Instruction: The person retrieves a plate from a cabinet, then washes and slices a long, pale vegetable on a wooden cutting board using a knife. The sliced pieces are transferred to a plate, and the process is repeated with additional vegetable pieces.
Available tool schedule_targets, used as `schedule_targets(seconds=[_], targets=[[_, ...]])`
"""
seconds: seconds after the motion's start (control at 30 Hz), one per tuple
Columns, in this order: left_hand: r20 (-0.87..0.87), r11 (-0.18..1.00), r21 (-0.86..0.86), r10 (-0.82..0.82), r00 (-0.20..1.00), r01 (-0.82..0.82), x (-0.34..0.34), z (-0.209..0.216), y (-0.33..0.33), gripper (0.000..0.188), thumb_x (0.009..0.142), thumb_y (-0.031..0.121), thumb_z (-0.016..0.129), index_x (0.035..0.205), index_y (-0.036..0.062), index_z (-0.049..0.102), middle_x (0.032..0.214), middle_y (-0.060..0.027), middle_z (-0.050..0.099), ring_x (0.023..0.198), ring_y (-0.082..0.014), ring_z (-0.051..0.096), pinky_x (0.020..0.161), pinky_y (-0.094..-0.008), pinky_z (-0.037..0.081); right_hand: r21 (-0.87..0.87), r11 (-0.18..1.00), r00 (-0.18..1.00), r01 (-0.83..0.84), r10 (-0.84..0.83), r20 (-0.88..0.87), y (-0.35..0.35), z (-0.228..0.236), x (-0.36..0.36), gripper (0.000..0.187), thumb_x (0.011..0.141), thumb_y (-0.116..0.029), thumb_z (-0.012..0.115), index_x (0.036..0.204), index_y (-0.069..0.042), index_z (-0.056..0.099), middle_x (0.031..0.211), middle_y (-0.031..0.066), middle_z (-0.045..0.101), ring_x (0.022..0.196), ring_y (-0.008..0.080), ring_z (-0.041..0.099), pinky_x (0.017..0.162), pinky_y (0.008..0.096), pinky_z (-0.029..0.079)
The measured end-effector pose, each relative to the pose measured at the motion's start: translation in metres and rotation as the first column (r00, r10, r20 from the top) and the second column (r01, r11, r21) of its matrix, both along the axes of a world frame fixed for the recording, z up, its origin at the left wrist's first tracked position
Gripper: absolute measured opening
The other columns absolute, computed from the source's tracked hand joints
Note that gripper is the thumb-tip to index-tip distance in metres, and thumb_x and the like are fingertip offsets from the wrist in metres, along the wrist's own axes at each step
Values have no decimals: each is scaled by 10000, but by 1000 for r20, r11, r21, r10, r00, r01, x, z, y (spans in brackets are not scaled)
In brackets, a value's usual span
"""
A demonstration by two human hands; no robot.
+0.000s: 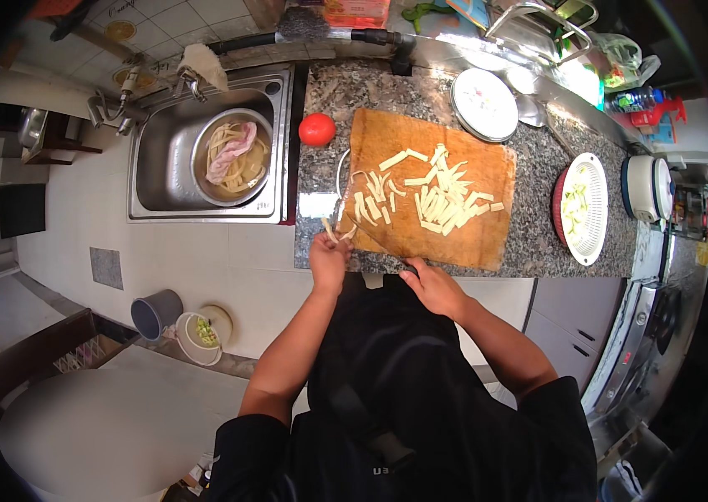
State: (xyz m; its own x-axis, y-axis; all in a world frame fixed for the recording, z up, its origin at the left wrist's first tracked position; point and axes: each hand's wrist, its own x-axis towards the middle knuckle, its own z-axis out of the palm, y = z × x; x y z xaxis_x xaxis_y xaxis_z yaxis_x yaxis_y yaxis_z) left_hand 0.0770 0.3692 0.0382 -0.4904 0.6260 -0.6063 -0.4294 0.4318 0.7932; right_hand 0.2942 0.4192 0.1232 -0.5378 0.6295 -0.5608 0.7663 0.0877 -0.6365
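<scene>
Between the left fingers [321,244], holding pale strips [330,230] in a pinch; around the dark knife handle [409,268], gripping with the right fingers [418,267]; with more cut strips [442,201] spread over the cutting board [412,127] just ahead of both. Could lose the pinched strips over the near edge of the table [320,92] through a loose hold, or nick the left fingers through a slip of the blade [382,244], apparently angled their way.

From here I see a bare left forearm [291,343] angling toward one o'clock, twelve being straight ahead of the person, its bare left hand [330,261] pinching, fingers drawn together. The bare right forearm [506,347] slants toward half past ten, its bare right hand [436,289] curled in a grip.
</scene>
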Motion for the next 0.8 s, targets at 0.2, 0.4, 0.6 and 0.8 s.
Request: schedule_targets(seconds=[0.2, 0.4, 0.6, 0.8], targets=[[83, 996, -61, -55, 995, 61, -8, 8, 3, 201, 891, 37, 642, 1055, 14, 528, 863, -59, 643, 668, -116, 614, 556, -222, 485, -24, 1000, 1000, 4, -4, 11, 2, 8, 13, 501, 1000, -415, 444, 1242, 21, 493, 1045, 292, 638, 1019, 465, 585, 878, 496, 459], [-194, 892, -136, -451, 872, 431, -18, -16, 7, 153, 887, 87, 638, 1011, 2, 665, 788, -27, 658, 657, -97, 577, 588, -244, 452, -77, 994, 995, 80, -85, -58, 1, 30, 26, 515, 1005, -398, 444, 1294, 28, 470, 1183, 278, 603, 1147, 434, 544, 958, 451, 435], [-355, 722, -310, -692, 629, 619, -39, -1, 23, 148, 850, 99, 664, 929, -25, 688, 707, -41, 639, 656, -122, 562, 629, -286, 455, -46, 999, 998, 11, -14, -65, 3, 37, 26, 500, 999, -398, 460, 1270, 22, 486, 1129, 271, 624, 1077, 436, 578, 919, 457, 457], [-334, 825, -188, -564, 756, 532, -38, -18, 19, 261, 793, 82, 732, 983, -29, 591, 790, -93, 630, 753, -182, 600, 705, -331, 493, -115, 993, 1000, -18, 19, 7, 2, 36, 14, 486, 1000, -389, 460, 1281, 5, 503, 1164, 266, 613, 1099, 432, 573, 944, 444, 455]])
